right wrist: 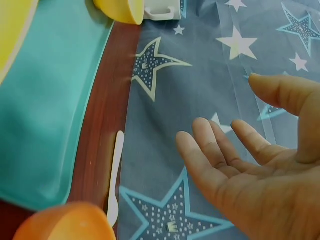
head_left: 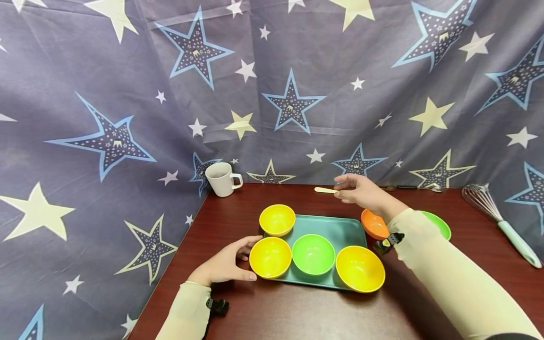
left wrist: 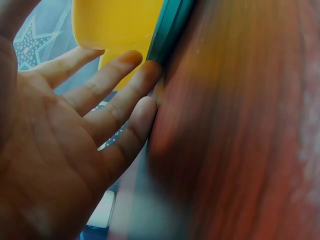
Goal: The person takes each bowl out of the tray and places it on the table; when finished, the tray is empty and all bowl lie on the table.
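Note:
My left hand (head_left: 229, 262) is beside the front-left yellow bowl (head_left: 270, 257), its fingers spread and slightly bent. In the left wrist view its fingertips (left wrist: 145, 72) come up close to the bowl and the teal tray (head_left: 314, 283); whether they touch is hard to tell. Beyond the tray, my right hand (head_left: 361, 192) hovers with loose fingers and holds nothing. Near it a pale spoon (right wrist: 115, 170) lies on the table, apart from the fingers in the right wrist view. A green bowl (head_left: 313, 255), another yellow bowl (head_left: 277, 220) and a larger yellow bowl (head_left: 360, 269) are at the tray.
An orange bowl (head_left: 374, 224) and a green dish (head_left: 438, 225) stand right of the tray, partly behind my right arm. At the back left is a white mug (head_left: 223, 179). A whisk (head_left: 501, 222) lies far right. Star-patterned cloth (head_left: 293, 156) hangs behind the table.

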A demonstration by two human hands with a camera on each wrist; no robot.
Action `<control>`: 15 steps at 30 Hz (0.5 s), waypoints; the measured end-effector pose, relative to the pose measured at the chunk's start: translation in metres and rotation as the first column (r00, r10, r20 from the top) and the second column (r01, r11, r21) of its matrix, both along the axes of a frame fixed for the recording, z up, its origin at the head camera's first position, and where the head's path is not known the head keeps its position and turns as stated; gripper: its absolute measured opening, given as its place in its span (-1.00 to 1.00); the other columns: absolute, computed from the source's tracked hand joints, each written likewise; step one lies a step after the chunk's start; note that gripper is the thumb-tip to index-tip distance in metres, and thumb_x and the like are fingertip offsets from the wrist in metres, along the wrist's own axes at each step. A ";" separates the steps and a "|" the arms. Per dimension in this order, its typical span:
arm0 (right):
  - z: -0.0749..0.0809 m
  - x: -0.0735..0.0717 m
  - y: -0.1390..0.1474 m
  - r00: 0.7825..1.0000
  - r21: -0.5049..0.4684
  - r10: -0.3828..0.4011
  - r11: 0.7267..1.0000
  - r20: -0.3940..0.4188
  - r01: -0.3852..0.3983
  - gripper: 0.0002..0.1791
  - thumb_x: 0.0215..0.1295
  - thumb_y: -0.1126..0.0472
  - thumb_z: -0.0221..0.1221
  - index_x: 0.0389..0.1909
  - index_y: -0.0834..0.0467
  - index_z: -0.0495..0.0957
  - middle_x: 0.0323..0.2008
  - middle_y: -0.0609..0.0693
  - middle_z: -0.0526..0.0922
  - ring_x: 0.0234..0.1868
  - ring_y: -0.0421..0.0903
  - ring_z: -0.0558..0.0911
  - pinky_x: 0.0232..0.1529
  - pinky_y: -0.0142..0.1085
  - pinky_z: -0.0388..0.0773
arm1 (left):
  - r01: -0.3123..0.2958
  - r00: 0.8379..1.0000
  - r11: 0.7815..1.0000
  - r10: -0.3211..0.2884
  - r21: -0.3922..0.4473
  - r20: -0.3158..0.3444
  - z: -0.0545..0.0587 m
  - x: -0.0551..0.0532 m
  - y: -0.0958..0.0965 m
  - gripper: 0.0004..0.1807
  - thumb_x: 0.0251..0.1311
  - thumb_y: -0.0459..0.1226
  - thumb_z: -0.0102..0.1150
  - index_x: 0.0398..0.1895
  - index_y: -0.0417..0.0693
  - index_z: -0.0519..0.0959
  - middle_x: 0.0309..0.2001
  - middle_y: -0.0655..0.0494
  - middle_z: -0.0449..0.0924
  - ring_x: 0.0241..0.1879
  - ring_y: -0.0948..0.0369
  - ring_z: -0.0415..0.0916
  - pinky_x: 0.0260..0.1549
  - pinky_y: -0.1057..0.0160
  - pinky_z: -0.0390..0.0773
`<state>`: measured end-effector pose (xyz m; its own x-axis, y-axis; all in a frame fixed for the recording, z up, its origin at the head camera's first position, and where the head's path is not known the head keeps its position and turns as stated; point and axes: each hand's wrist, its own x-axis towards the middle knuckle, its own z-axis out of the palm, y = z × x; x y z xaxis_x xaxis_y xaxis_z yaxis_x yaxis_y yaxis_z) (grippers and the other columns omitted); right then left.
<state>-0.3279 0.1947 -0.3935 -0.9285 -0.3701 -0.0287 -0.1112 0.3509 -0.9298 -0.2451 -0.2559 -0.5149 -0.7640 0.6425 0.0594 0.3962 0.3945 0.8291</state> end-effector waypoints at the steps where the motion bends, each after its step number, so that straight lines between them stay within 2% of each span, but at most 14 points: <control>1: 0.000 -0.001 -0.003 1.000 -0.005 0.006 1.000 0.003 -0.006 -0.40 0.52 0.27 0.24 0.48 0.30 0.32 0.29 0.37 0.47 0.19 0.19 0.63 0.20 -0.03 0.59 | -0.003 1.000 1.000 0.003 -0.004 0.002 0.000 0.000 0.000 0.08 0.07 -0.06 0.63 0.63 0.06 0.21 0.30 0.27 0.52 0.16 0.15 0.55 0.15 0.16 0.57; 7: 0.000 -0.009 -0.022 0.999 -0.031 0.031 0.999 0.028 -0.030 -0.40 0.51 0.29 0.24 0.47 0.32 0.32 0.29 0.34 0.48 0.21 0.20 0.61 0.29 0.14 0.48 | -0.022 1.000 1.000 0.022 -0.016 0.009 0.000 0.001 0.002 0.09 0.03 -0.06 0.65 0.62 0.16 0.23 0.29 0.33 0.52 0.14 0.17 0.55 0.14 0.14 0.57; 15: -0.004 -0.017 -0.048 0.996 -0.029 0.055 0.998 0.063 -0.054 -0.43 0.51 0.31 0.21 0.45 0.31 0.32 0.26 0.33 0.50 0.26 0.23 0.58 0.30 0.14 0.47 | -0.028 0.999 1.000 0.028 0.004 0.016 -0.001 0.002 0.004 0.06 0.02 -0.07 0.66 0.60 0.22 0.26 0.24 0.34 0.56 0.13 0.17 0.57 0.12 0.11 0.57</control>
